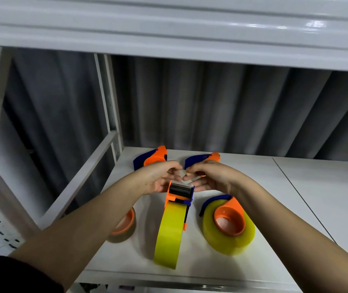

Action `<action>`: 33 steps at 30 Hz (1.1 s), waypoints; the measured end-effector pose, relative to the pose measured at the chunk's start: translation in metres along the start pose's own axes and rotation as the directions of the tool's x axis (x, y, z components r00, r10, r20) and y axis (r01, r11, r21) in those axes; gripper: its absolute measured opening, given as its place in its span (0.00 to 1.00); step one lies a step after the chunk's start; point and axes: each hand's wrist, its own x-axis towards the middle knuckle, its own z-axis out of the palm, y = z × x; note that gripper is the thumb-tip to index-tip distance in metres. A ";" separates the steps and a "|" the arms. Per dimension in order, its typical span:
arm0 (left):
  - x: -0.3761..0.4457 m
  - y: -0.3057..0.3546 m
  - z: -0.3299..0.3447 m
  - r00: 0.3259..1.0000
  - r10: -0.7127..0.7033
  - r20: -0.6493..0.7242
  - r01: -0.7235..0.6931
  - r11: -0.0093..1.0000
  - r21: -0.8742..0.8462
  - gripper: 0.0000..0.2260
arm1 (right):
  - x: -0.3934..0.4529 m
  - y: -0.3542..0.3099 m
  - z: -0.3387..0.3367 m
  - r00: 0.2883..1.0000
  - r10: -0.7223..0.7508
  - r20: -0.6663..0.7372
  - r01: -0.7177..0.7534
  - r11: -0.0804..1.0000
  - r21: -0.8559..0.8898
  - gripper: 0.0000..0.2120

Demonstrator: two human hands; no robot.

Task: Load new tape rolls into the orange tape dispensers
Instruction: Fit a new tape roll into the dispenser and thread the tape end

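An orange and blue tape dispenser (180,194) stands on edge in the middle of the white shelf (264,187), with a yellow tape roll (169,231) seated in it. My left hand (158,176) and my right hand (209,176) meet just above its front roller. Both pinch the clear free end of the tape (182,173) between thumb and fingers. A second loaded dispenser (228,224) lies flat to the right. Two dispensers without rolls (153,158) (204,158) lie behind my hands.
A nearly clear tape roll with an orange core (125,226) lies partly under my left forearm. A white shelf post (109,98) and slanted rail (80,182) stand at the left. An upper shelf (168,28) hangs overhead. A seam (300,197) splits the shelf top on the right.
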 end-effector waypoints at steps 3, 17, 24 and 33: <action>0.001 0.001 -0.001 0.999 -0.047 0.022 0.047 0.999 -0.017 0.05 | 0.004 0.005 0.005 0.999 0.049 -0.004 -0.049 0.998 0.030 0.06; 0.013 -0.004 0.005 0.991 -0.135 0.010 0.135 0.991 0.028 0.04 | 0.019 0.035 0.013 0.978 0.209 0.007 -0.208 0.970 0.124 0.06; 0.013 0.000 0.008 0.991 -0.136 0.020 0.134 0.989 0.069 0.03 | 0.022 0.042 0.014 0.973 0.225 0.041 -0.229 0.965 0.129 0.07; 0.015 -0.006 0.002 0.991 -0.126 0.046 0.126 0.992 0.009 0.13 | 0.024 0.052 0.016 0.974 0.198 0.107 -0.213 0.965 0.155 0.11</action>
